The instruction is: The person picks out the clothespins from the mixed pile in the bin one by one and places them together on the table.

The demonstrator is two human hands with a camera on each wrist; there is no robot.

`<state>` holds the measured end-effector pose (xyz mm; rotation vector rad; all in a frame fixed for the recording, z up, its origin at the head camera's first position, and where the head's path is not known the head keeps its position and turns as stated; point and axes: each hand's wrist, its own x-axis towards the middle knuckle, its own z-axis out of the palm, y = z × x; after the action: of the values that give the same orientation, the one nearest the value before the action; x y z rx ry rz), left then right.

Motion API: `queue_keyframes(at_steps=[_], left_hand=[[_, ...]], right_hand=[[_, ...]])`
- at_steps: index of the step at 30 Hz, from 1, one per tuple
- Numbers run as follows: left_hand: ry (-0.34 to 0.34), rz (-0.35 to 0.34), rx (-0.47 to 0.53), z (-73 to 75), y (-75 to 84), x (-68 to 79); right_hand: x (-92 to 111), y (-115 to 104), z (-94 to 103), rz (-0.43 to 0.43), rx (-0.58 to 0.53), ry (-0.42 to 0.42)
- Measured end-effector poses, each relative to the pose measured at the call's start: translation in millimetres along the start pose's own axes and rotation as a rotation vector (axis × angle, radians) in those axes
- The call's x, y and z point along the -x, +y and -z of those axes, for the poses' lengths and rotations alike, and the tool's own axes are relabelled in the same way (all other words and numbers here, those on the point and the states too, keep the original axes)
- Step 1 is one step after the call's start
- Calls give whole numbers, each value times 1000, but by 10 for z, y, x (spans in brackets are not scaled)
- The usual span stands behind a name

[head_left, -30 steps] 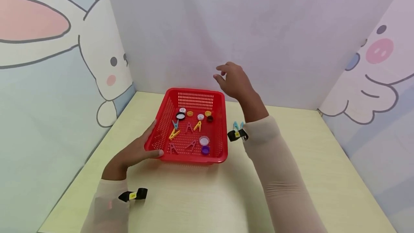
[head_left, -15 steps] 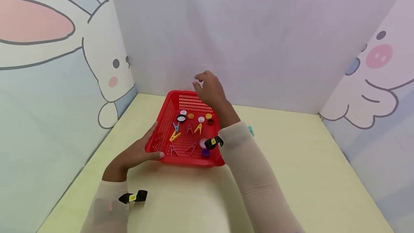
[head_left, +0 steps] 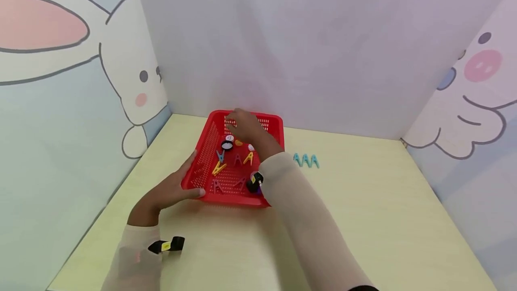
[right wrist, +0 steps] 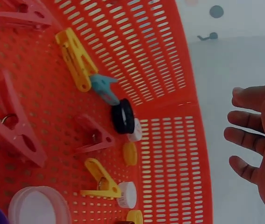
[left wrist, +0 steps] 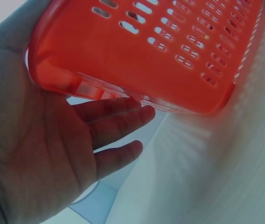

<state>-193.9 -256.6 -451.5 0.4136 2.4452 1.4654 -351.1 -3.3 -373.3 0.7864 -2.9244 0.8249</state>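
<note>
A red plastic basket [head_left: 236, 199] stands on the table with clothespins and bottle caps inside. My left hand [head_left: 171, 187] grips its near left corner, thumb over the rim and fingers along the outer side, as the left wrist view shows. Over the basket's far part reaches my right hand [head_left: 245, 125], fingers loosely bent and holding nothing. Below it lie a blue clothespin [head_left: 220, 156], a yellow clothespin [head_left: 218, 168], a black-rimmed cap [head_left: 227, 145] and a white cap [right wrist: 127, 194]. Red clothespins [right wrist: 15, 121] lie farther from the hand. The right forearm hides part of the basket.
Three blue clothespins [head_left: 306, 160] stand in a row on the pale table [head_left: 375, 201], right of the basket. A grey back wall [head_left: 323, 57] rises close behind it. Side panels with cartoon animals flank the table.
My right hand has moved left and down, from beyond the basket's right side to over its far part, uncovering the blue clothespins on the table. The left hand stays on the corner.
</note>
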Motion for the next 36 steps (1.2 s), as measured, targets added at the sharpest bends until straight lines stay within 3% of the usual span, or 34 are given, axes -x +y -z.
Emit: queue_keyframes(at_steps=[10,18,22,31,36], left_hand=[[-5,-29,12,-5,-27,39],[-5,-57,-4,31,-29,12],[-13,-69,1,31,-24,4],[-17,-70,8,25,-22,4],[-16,-79,8,22,-24,-11]], right_hand=[[87,-91,-251,-13,8,-297],[63,-149,-265,-204,-27,-484],[55,-206,-269,-239,7,-567],[79,-310,-264,-288,140,-607],[104,-299,-228,-458,-57,-586]])
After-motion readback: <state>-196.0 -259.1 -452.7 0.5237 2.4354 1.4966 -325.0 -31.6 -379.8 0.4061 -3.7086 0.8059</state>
